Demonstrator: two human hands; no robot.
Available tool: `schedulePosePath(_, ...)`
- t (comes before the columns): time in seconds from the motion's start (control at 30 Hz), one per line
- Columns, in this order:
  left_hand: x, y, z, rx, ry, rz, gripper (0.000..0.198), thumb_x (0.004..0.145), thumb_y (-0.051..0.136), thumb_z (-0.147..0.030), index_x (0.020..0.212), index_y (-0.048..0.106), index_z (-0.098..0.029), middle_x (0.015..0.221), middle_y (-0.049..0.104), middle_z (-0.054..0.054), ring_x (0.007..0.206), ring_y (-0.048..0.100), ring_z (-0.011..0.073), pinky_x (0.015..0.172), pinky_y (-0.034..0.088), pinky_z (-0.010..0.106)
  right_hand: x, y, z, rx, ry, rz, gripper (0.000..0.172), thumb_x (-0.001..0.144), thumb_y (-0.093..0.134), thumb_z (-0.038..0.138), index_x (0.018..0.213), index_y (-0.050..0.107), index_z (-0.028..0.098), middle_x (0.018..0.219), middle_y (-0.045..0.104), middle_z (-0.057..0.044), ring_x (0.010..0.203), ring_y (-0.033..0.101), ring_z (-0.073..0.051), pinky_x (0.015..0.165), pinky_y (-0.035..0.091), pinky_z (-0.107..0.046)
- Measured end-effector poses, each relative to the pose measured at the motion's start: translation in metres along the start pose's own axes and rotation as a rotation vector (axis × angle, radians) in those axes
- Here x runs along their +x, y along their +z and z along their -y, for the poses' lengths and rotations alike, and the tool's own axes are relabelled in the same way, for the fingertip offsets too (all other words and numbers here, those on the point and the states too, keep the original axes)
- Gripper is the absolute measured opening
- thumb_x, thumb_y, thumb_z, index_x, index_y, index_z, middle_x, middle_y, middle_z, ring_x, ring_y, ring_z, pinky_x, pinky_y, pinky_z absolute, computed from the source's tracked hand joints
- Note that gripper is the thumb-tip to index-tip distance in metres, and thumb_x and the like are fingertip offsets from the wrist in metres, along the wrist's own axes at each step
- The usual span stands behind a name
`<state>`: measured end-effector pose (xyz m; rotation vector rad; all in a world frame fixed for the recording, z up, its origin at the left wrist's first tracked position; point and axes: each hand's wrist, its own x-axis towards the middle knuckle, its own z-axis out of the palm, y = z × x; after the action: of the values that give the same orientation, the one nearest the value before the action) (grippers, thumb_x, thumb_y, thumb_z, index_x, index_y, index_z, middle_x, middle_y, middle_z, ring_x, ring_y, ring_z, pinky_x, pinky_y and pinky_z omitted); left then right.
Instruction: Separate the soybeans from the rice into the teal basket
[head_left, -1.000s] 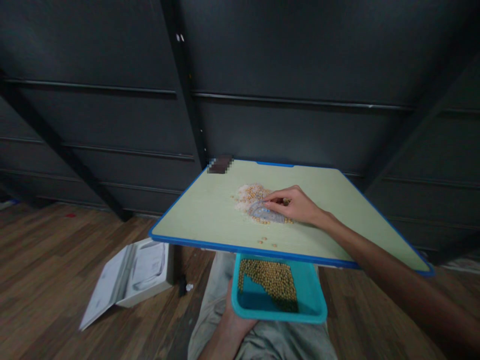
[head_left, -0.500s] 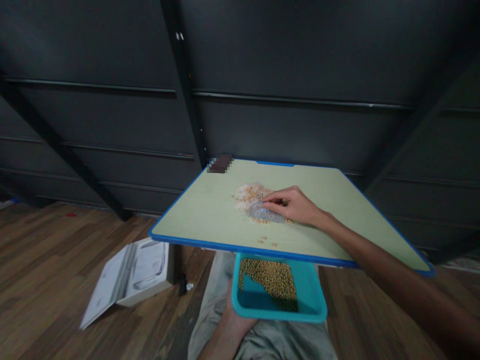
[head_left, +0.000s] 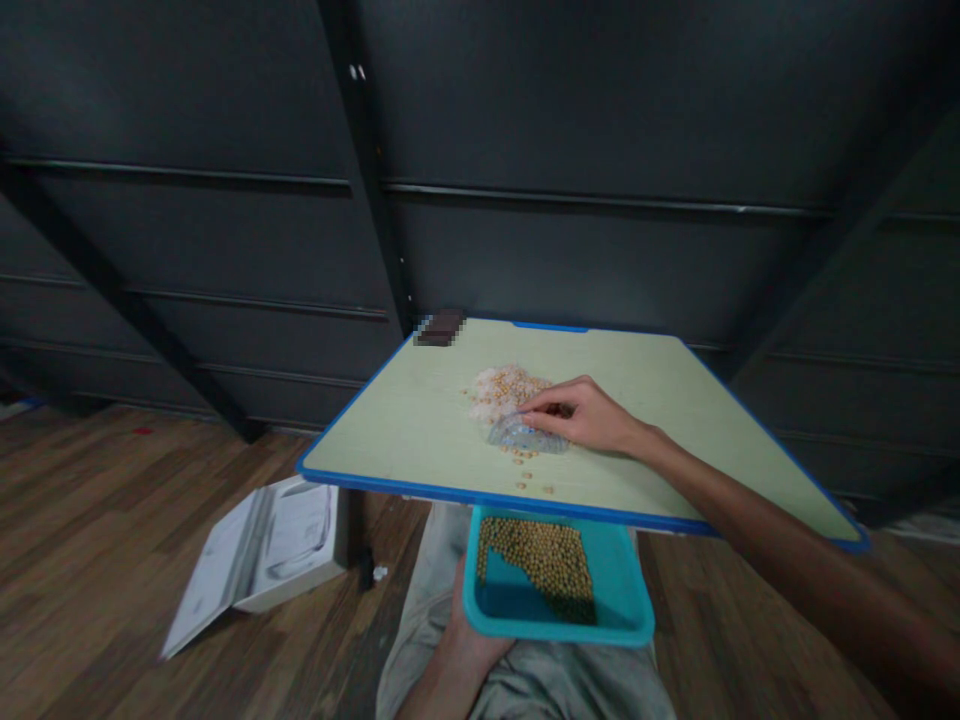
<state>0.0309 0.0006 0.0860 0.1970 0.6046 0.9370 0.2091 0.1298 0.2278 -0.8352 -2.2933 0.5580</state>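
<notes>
My right hand (head_left: pixel 581 412) pinches a clear half-round plastic piece, like a protractor (head_left: pixel 529 436), between thumb and fingers, low over the table. Right beside it lies a pile of white grains, like rice (head_left: pixel 491 410), mixed with tan soybeans (head_left: pixel 511 378). A few loose soybeans (head_left: pixel 527 475) lie nearer the table's front edge. Below that edge, over the lap, my left hand (head_left: pixel 480 640) holds a turquoise plastic tray (head_left: pixel 626 590) from its left and underneath, its fingers hidden. Many soybeans (head_left: pixel 544 555) cover the tray's left and middle part.
The pale folding table (head_left: pixel 645 385) has a blue rim. A pixelated dark object (head_left: pixel 442 328) sits at its far left corner. On the wooden floor (head_left: pixel 150 480) stands an open white box (head_left: pixel 296 545) beside a small black item (head_left: pixel 365 570). A dark panelled wall (head_left: pixel 600 260) rises behind.
My right hand has drawn the protractor slightly toward me and to the left, and a few more soybeans show just in front of it. My left hand and the tray stay put.
</notes>
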Motion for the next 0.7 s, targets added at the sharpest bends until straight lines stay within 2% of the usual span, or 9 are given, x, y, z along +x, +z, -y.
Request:
schedulePosePath(0.17, -0.0037, 0.0070, -0.0017, -0.019, -0.051, -0.086, 0.037, 0.079, 0.056, -0.046, 0.107, 0.075, -0.030, 0.080, 0.083, 0.002, 0.109, 0.072, 0.0298, 0.102, 0.052, 0.050, 0.0002, 0.0003, 0.0021, 0.000, -0.004, 0.014, 0.023, 0.091, 0.067, 0.032, 0.103, 0.080, 0.017, 0.087, 0.080, -0.006, 0.065, 0.065, -0.013, 0.061, 0.047, -0.027)
schedulePosePath(0.3, -0.0026, 0.0082, -0.0029, -0.023, -0.041, -0.166, 0.036, 0.085, 0.047, -0.033, 0.108, 0.074, -0.030, 0.081, 0.083, 0.002, 0.104, 0.074, 0.0269, 0.102, 0.053, 0.048, -0.0001, 0.0008, 0.0046, 0.010, 0.017, 0.022, 0.024, 0.091, 0.067, 0.033, 0.103, 0.080, 0.017, 0.088, 0.080, -0.006, 0.067, 0.065, -0.014, 0.063, 0.047, -0.027)
schedulePosePath(0.47, -0.0025, 0.0048, -0.0020, -0.015, -0.009, -0.166, 0.036, 0.083, 0.047, -0.023, 0.103, 0.077, -0.028, 0.074, 0.082, 0.002, 0.101, 0.075, 0.0279, 0.100, 0.053, 0.047, -0.0008, 0.0024, 0.0050, 0.018, -0.013, 0.053, 0.025, 0.091, 0.066, 0.035, 0.103, 0.080, 0.017, 0.090, 0.080, -0.008, 0.070, 0.067, -0.015, 0.068, 0.050, -0.029)
schedulePosePath(0.6, -0.0033, 0.0016, -0.0016, 0.010, 0.049, -0.161, 0.033, 0.078, 0.053, -0.018, 0.096, 0.079, -0.029, 0.064, 0.080, 0.000, 0.103, 0.074, 0.0285, 0.101, 0.053, 0.046, -0.0010, 0.0031, 0.0036, 0.009, -0.024, 0.059, 0.026, 0.091, 0.066, 0.036, 0.103, 0.080, 0.018, 0.088, 0.080, -0.008, 0.068, 0.066, -0.015, 0.067, 0.049, -0.029)
schedulePosePath(0.7, -0.0015, -0.0004, -0.0011, 0.003, 0.043, -0.155, 0.033, 0.078, 0.052, -0.018, 0.094, 0.079, -0.028, 0.063, 0.080, 0.000, 0.104, 0.074, 0.0286, 0.102, 0.053, 0.047, -0.0011, 0.0034, 0.0037, 0.015, -0.029, 0.067, 0.025, 0.090, 0.067, 0.036, 0.103, 0.080, 0.018, 0.087, 0.080, -0.007, 0.067, 0.066, -0.014, 0.065, 0.049, -0.029)
